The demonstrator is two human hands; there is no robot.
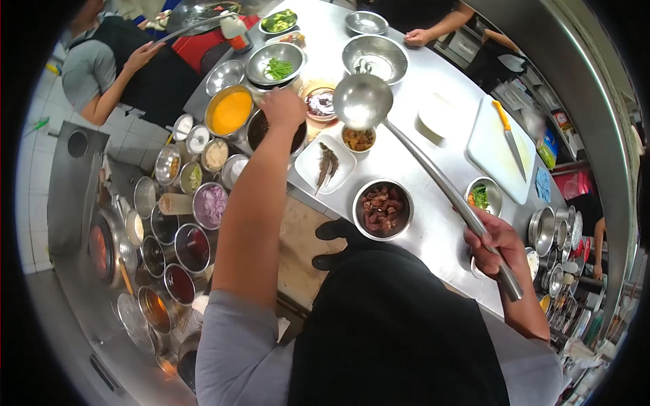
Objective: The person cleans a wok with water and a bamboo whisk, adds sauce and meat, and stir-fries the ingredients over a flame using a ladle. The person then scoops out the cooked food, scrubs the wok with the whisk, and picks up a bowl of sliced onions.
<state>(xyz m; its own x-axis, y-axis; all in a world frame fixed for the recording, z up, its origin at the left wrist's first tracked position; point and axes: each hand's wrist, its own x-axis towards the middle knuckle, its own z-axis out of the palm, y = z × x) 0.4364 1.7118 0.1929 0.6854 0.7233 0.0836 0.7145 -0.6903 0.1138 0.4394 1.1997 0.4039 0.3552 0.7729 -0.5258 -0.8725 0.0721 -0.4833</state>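
My right hand [497,245] is wrapped round the handle of a large metal ladle [363,100], whose bowl hangs over the steel table near a small bowl of brown food [358,139]. My left hand [284,108] reaches over a pot of dark contents [260,131], beside a pot of orange liquid [230,111]; its fingers point away and are mostly hidden, so what they hold cannot be made out. A square white dish [340,177] with shrimp lies right of my left forearm. Nearer my body is a metal bowl of dark meat cubes [383,209].
Many containers of sauces and chopped onion [211,205] stand at the left. A knife [512,142] lies on a white cutting board [485,162] at the right. One person [112,74] holds a utensil at upper left; another person's hand [418,37] rests on the far table edge.
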